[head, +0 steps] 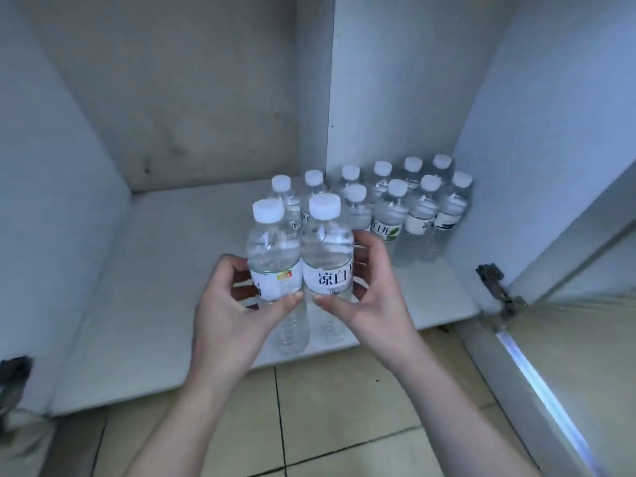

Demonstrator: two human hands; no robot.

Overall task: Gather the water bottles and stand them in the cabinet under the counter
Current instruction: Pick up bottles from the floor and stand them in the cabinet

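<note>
Hands: left hand (225, 306) and right hand (373, 297) each grip one bottle, fingers curled round labels | Advice: set both upright beside centre rows (389, 201), bases flat on shelf (165, 270).

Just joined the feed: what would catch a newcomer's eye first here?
Two capped water bottles side by side at centre, the left hand gripping one, the right hand the other. Behind them, rows of standing bottles fill the cabinet floor's back right corner.
</note>
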